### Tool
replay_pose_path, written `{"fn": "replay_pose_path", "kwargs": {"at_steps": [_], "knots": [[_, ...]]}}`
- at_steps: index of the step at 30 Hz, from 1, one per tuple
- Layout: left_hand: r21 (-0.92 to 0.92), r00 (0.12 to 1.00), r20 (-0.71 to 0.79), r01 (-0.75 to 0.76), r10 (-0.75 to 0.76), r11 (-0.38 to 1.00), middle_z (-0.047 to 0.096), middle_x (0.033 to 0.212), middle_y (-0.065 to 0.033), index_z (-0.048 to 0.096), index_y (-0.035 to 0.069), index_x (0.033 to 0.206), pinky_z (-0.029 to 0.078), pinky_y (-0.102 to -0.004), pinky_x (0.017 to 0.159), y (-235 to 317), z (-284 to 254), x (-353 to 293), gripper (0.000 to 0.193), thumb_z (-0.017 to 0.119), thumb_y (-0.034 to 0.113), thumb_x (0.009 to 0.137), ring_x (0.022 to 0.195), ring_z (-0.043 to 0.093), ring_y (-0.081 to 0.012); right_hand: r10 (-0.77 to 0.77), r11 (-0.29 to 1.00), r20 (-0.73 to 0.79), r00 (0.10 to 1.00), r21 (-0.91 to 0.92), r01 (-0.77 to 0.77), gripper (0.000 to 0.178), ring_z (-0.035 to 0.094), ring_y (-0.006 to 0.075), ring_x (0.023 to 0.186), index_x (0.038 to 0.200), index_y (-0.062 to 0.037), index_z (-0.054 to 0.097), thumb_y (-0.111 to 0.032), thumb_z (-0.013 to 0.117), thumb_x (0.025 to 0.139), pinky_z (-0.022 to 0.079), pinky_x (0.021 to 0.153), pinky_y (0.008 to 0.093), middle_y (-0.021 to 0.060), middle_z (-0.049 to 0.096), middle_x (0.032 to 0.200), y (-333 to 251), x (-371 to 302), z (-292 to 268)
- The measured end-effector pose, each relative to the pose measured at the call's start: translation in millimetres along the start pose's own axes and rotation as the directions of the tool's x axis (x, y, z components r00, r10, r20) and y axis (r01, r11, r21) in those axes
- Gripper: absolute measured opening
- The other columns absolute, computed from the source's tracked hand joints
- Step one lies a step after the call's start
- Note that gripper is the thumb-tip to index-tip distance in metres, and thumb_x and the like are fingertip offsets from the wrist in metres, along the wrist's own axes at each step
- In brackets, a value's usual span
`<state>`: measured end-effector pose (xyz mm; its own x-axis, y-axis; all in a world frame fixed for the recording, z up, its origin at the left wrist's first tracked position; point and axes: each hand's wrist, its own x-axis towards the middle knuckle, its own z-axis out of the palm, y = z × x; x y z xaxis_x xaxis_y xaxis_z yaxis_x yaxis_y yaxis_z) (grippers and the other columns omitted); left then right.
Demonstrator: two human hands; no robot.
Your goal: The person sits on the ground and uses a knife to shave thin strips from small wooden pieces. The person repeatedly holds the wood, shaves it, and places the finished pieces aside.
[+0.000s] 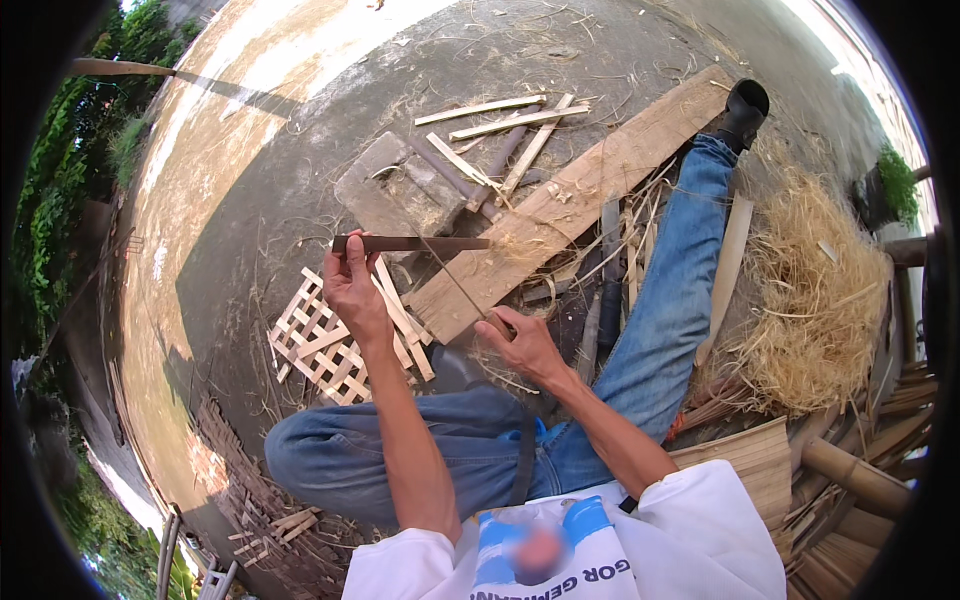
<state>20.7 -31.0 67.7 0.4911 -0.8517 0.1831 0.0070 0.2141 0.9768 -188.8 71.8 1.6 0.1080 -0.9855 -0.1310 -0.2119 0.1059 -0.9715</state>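
Note:
My left hand (356, 290) is closed on one end of a dark, flat, blade-like bar (430, 244), held level and pointing right. In my right hand (527, 348) is the lower end of a thin, dark rod-like tool (457, 281), slanting up and left across the bar. I cannot tell whether the two touch. Below the bar lies a long wooden plank (620, 155) with shavings on it, running between my legs toward my right foot. A woven lattice of pale strips (322, 340) lies left of my left forearm.
A concrete block (385, 195) sits beyond my hands, with pale split sticks (520, 122) and dark rods about it. A big heap of shavings (810, 290) lies right of my outstretched leg. Bamboo poles (855, 475) stand at the lower right. Dark scraps (245, 475) litter the lower left.

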Motion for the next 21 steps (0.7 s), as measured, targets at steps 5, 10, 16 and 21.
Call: {"fn": "replay_pose_path", "kwargs": {"at_steps": [5,10,16,21], "knots": [[0.005,0.999,0.039,-0.010,0.010,1.000,0.071,0.101,-0.0074,0.070,0.001,0.110,0.062,-0.0318,0.087,0.6,0.0,3.8,0.021,0.065,0.021,0.102,0.094,0.069,-0.0145,0.009,0.999,0.004,1.000,0.045,-0.009,0.034,0.051,0.0194,0.060,0.099,-0.0001,0.066,-0.034,0.071,0.097,0.046,0.059,0.0373,0.0154,0.058,0.067,9.5,6.6,1.1],[-0.021,1.000,0.003,0.004,-0.004,1.000,0.071,0.102,-0.0073,0.070,0.002,0.109,0.062,-0.0323,0.087,-2.8,-5.6,4.2,0.021,0.064,0.020,0.103,0.094,0.069,-0.0146,0.070,0.997,-0.059,0.996,-0.010,-0.071,0.035,0.054,0.0166,0.061,0.101,-0.0006,0.068,-0.036,0.071,0.097,0.047,0.060,0.0369,0.0148,0.061,0.069,38.8,7.0,-5.3],[-0.024,1.000,0.017,0.004,-0.004,1.000,0.070,0.102,-0.0083,0.069,0.000,0.109,0.062,-0.0328,0.088,-2.6,-3.4,4.3,0.022,0.064,0.021,0.103,0.094,0.069,-0.0148,0.341,0.939,-0.094,0.935,-0.014,-0.344,0.041,0.055,0.0170,0.060,0.095,-0.0008,0.067,-0.042,0.067,0.097,0.047,0.060,0.0373,0.0118,0.059,0.066,87.7,7.4,-19.7],[-0.097,0.999,0.034,0.037,-0.034,0.995,0.070,0.106,-0.0094,0.065,0.000,0.116,0.062,-0.0332,0.090,-2.1,-3.9,2.8,0.025,0.063,0.022,0.103,0.102,0.070,-0.0169,0.351,0.936,-0.081,0.933,0.033,-0.350,0.046,0.057,0.0193,0.057,0.086,-0.0004,0.062,-0.045,0.065,0.098,0.048,0.060,0.0397,0.0098,0.056,0.061,72.6,7.4,-17.0]]}}
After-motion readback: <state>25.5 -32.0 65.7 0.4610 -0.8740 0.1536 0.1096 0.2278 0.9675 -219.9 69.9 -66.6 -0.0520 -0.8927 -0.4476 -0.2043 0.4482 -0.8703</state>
